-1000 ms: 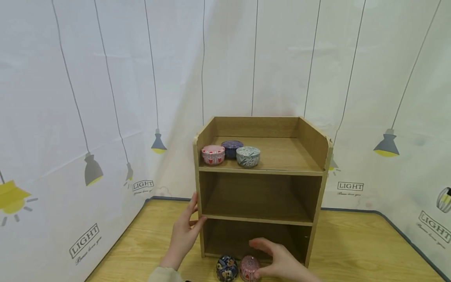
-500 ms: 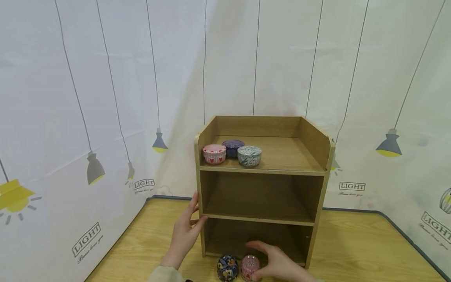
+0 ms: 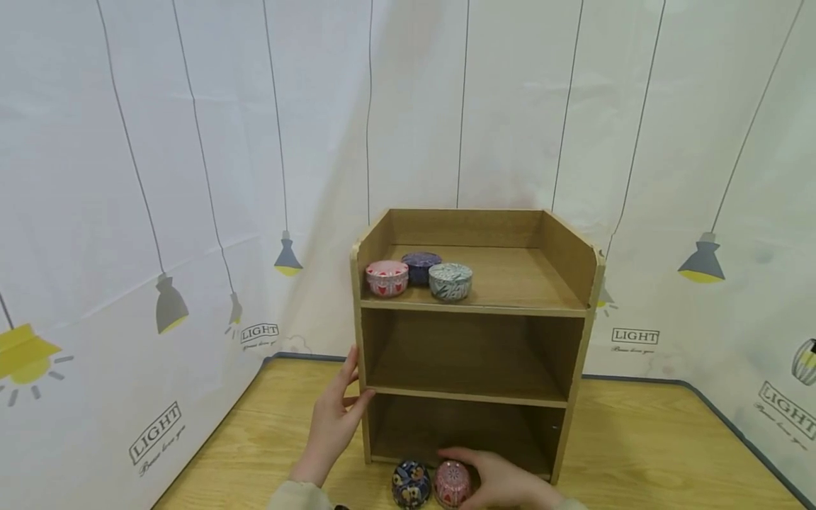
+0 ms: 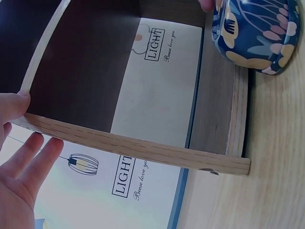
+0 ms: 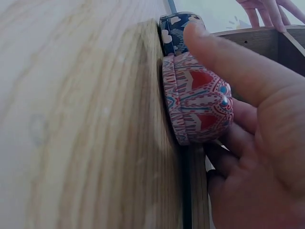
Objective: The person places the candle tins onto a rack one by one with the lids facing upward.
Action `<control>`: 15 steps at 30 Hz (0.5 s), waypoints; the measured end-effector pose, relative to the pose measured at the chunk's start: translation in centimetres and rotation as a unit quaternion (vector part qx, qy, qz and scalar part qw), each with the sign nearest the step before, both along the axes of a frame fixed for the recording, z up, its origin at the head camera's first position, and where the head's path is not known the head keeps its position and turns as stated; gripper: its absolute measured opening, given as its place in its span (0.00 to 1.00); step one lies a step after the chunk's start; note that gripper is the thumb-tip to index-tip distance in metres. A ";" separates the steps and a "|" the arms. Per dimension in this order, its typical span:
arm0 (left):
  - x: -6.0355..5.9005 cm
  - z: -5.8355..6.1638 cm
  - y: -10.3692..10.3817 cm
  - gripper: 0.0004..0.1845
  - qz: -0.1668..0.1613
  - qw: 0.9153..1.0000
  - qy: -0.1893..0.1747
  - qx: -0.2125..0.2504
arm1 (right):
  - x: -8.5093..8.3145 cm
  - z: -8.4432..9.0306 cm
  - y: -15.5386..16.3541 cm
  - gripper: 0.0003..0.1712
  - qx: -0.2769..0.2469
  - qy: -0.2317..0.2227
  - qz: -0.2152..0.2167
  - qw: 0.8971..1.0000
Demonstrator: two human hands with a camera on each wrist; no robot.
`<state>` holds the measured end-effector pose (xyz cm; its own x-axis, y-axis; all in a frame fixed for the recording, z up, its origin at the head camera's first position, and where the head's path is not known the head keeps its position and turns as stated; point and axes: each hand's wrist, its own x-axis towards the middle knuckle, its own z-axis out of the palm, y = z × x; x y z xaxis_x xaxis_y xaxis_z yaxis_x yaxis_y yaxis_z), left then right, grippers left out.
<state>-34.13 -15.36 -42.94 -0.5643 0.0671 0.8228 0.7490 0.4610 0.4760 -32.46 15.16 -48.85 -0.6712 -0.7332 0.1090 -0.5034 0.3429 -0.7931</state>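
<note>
Backdrop [image 3: 523, 127] is cut off at the edges; we see only part of the table [image 3: 644, 432]. Wooden shelf [image 3: 472, 358]: lower bays dark, hard to make out. Left hand [image 3: 334, 414] grips its left side panel, thumb on the front edge. Right hand [image 3: 506, 482]: thumb and fingers parted around the pink tin [image 3: 452, 485], some fingers hidden behind it in the right wrist view; contact we can't tell. That tin sits on the table before the shelf, just beside the navy tin [image 3: 410, 485]. Up top, two tins partly hide the purple tin [image 3: 421, 267].
</note>
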 end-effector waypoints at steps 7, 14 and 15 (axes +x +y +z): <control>0.0 0.0 -0.1 0.45 0.004 1.000 0.005 -0.002 | 0.3 0.2 -0.5 0.39 -0.011 -0.011 -0.013 1.000; 0.0 0.1 0.0 0.44 -0.003 1.000 0.004 0.001 | 0.3 0.4 -0.7 0.36 -0.005 0.000 -0.027 1.000; 0.0 0.1 0.0 0.44 -0.005 1.000 0.004 0.002 | 0.3 0.3 -0.7 0.35 -0.002 0.008 -0.028 1.000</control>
<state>-34.09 -15.34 -42.84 -0.5575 0.0698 0.8273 0.7574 0.4510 0.4723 -32.14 14.44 -48.52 -0.7098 -0.6935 0.1231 -0.4953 0.3672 -0.7873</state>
